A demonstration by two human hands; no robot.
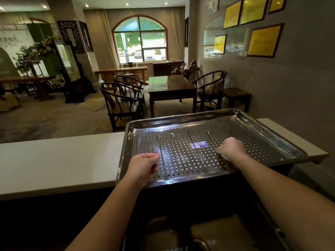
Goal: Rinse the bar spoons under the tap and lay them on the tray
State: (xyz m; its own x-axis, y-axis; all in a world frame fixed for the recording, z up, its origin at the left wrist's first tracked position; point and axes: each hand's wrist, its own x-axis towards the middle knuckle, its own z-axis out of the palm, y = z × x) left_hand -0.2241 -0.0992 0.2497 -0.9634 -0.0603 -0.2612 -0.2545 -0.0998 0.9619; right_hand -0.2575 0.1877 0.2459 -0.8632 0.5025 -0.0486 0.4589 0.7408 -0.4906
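Note:
A perforated steel tray point(282, 142) lies on the white counter point(54, 160) above the sink. Several twisted-handle bar spoons lie on it side by side, bowls pointing away: the leftmost bar spoon point(162, 160), a second bar spoon point(178, 154), a third bar spoon point(196, 153) and the rightmost bar spoon point(210, 138). My left hand point(143, 167) hovers over the tray's near left corner with curled fingers, thumb tip right beside the leftmost spoon's handle; whether it pinches the handle I cannot tell. My right hand point(231, 149) curls down over the rightmost spoon's handle, hiding its end.
A dark sink point(181, 230) with a drain point(199, 245) lies below my arms. The tray overhangs the counter's near edge. A grey wall point(290, 87) with framed plaques runs along the right. Beyond the counter stand wooden chairs and a table point(172, 86).

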